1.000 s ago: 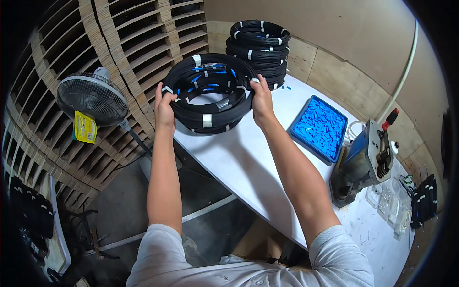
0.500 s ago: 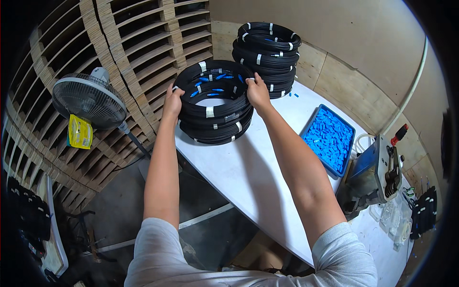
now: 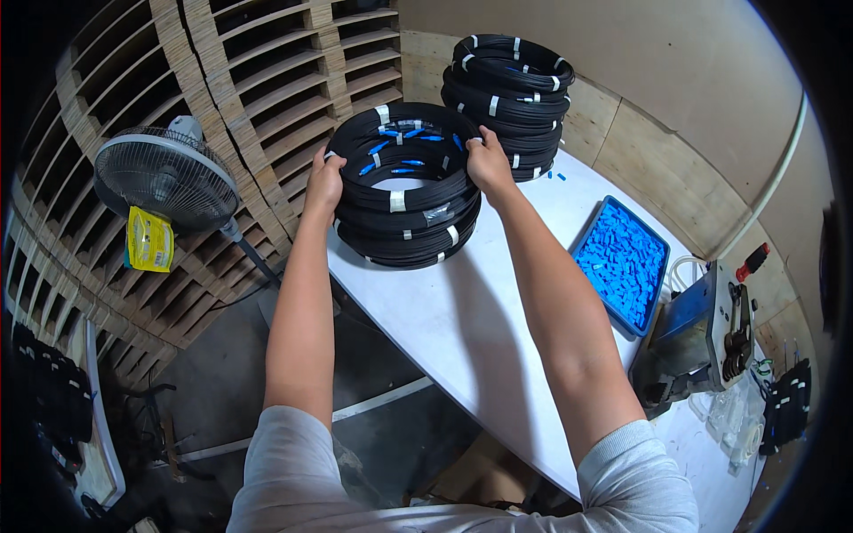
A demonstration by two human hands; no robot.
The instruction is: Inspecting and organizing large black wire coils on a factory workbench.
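A stack of black cable coils (image 3: 410, 250), bound with white tape bands, stands near the far left edge of the white table. Its top coil (image 3: 435, 194) sits between my two hands. My left hand (image 3: 325, 185) grips the coil's left rim, thumb on top. On the right rim my right hand (image 3: 490, 164) is closed the same way. Blue connectors (image 3: 407, 163) show inside the ring, some tucked against the inner wall. The undersides of my fingers are hidden behind the coil.
A second coil stack (image 3: 506, 115) stands behind on the right. A blue tray (image 3: 665, 266) of small blue pieces lies beside a metal bench machine (image 3: 689, 333) on the white table (image 3: 524, 355). At left are a fan (image 3: 167, 178) and slatted wooden racks (image 3: 267, 67).
Both hands keep their grip, and the top coil has risen slightly relative to the coils under it. The whole view has shifted a little.
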